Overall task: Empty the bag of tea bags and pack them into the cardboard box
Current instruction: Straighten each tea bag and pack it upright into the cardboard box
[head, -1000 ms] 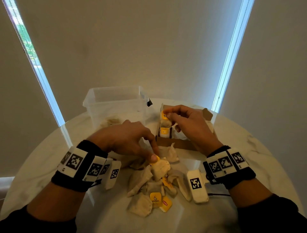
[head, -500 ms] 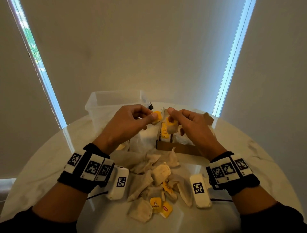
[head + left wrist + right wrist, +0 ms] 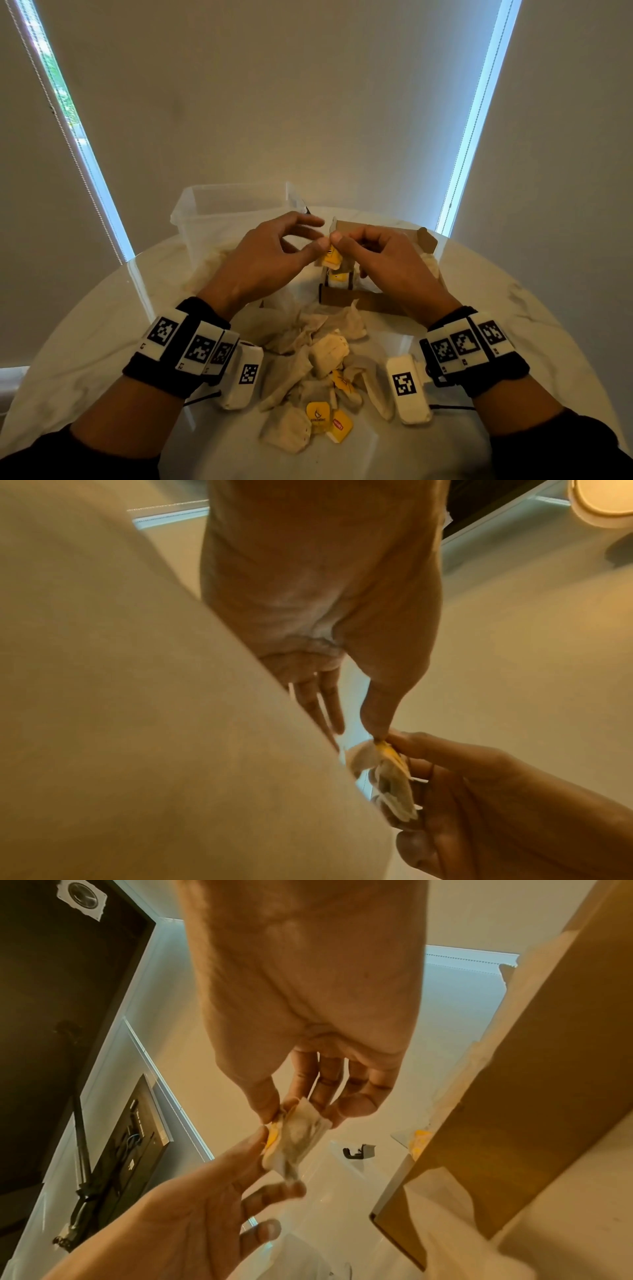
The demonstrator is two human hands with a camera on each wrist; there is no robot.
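Over the open cardboard box [image 3: 359, 298], my two hands meet around one tea bag [image 3: 331, 259] with a yellow tag. My right hand [image 3: 342, 240] pinches it between thumb and fingers, as the right wrist view shows at the tea bag [image 3: 298, 1137]. My left hand [image 3: 317, 233] has its fingers spread and straight, and only its thumb tip touches the tag [image 3: 385, 746]. A few tagged tea bags [image 3: 337, 277] stand inside the box. A loose pile of tea bags [image 3: 318, 359] lies on the table in front of the box, between my wrists.
A clear plastic tub [image 3: 233, 212] stands behind my left hand, left of the box. The box's brown flap [image 3: 426, 240] sticks up at the far right. Everything sits on a round white marble table [image 3: 102, 325] before closed blinds.
My left hand rose from the pile with a yellow-tagged tea bag and moved right to meet my right hand over the box. Its pinch has loosened to a thumb touch.
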